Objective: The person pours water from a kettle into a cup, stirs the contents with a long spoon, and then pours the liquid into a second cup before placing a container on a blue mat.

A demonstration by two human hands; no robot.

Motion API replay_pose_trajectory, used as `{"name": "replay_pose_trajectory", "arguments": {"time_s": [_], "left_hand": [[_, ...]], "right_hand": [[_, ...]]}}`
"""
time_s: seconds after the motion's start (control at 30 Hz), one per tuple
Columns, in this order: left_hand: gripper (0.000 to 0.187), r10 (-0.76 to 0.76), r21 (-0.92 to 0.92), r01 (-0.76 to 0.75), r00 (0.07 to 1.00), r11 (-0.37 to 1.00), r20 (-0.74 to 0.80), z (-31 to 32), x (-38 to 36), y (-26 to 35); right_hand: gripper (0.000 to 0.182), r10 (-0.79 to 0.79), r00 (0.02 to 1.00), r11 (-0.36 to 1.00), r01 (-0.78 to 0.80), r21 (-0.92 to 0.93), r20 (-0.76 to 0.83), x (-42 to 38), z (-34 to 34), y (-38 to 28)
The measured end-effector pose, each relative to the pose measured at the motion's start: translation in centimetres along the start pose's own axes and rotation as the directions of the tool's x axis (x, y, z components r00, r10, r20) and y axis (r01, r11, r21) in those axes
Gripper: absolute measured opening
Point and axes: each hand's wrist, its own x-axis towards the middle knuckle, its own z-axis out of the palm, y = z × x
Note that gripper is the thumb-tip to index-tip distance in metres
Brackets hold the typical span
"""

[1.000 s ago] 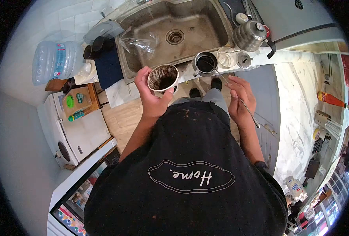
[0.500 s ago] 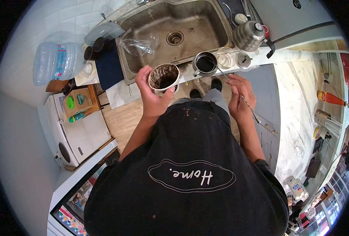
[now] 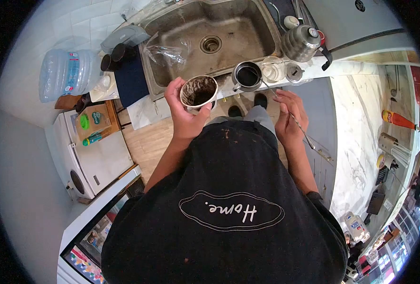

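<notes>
My left hand (image 3: 187, 116) is wrapped round a paper cup (image 3: 214, 105) in front of the sink. Dark brown residue coats its inside wall, with a darker patch at the bottom. Between the fingers of my right hand (image 3: 291, 116) is a long bar spoon (image 3: 299, 127) with a twisted handle. Its far end reaches to the rim of a small metal pitcher (image 3: 237, 81), which stands on the counter edge with dark liquid inside.
Behind the cup lies a steel sink (image 3: 233, 35) with a clear plastic bag (image 3: 167, 53) in it. Glass jars (image 3: 272, 71), a lid (image 3: 294, 72) and a gooseneck kettle (image 3: 301, 43) stand right of the pitcher. Dark cups (image 3: 122, 53) sit beside a dark cloth (image 3: 132, 78) at left.
The paper cup in my left hand has shifted very slightly right. My right hand and the bar spoon stay in nearly the same place.
</notes>
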Motion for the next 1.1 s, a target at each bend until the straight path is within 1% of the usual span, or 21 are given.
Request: {"name": "replay_pose_trajectory", "arguments": {"time_s": [0.17,0.27,0.37,0.5,0.6,0.7,0.87,1.1], "left_hand": [[0.098,0.02,-0.008,-0.021,1.0,1.0,-0.001,0.0,0.18,-0.16],[0.097,0.028,-0.002,-0.028,1.0,1.0,0.0,-0.08,0.29,-0.23],[0.097,0.028,-0.012,-0.028,1.0,1.0,0.004,-0.01,0.37,-0.31],[0.097,0.031,-0.003,-0.031,0.999,1.0,0.009,-0.11,0.59,-0.28],[0.091,0.028,-0.037,-0.029,0.999,0.999,-0.023,0.11,0.69,0.2],[0.097,0.042,-0.016,-0.042,0.999,0.999,0.01,-0.21,0.62,-0.5],[0.098,0.04,-0.007,-0.039,0.999,0.999,0.009,-0.35,0.61,-0.63],[0.098,0.013,-0.043,-0.012,1.0,0.999,0.01,-0.31,0.63,-0.44]], "right_hand": [[0.006,-0.063,0.998,0.998,0.063,-0.013,0.002,0.17,0.06,0.05],[0.005,-0.06,0.998,0.998,0.06,-0.016,-0.013,0.19,-0.06,-0.18],[0.004,-0.06,0.998,0.998,0.06,-0.016,0.014,0.13,-0.01,0.01],[0.003,-0.067,0.998,0.998,0.067,-0.015,0.008,0.25,0.03,-0.23],[0.003,-0.077,0.997,0.997,0.077,-0.011,0.004,0.06,0.05,-0.18],[0.003,-0.073,0.997,0.997,0.073,-0.009,0.011,-0.23,0.07,-0.35],[0.003,-0.099,0.995,0.995,0.099,0.0,0.028,-0.68,0.16,-0.11],[0.006,-0.059,0.997,0.998,0.058,-0.02,-0.045,-0.22,0.13,-0.22]]}}
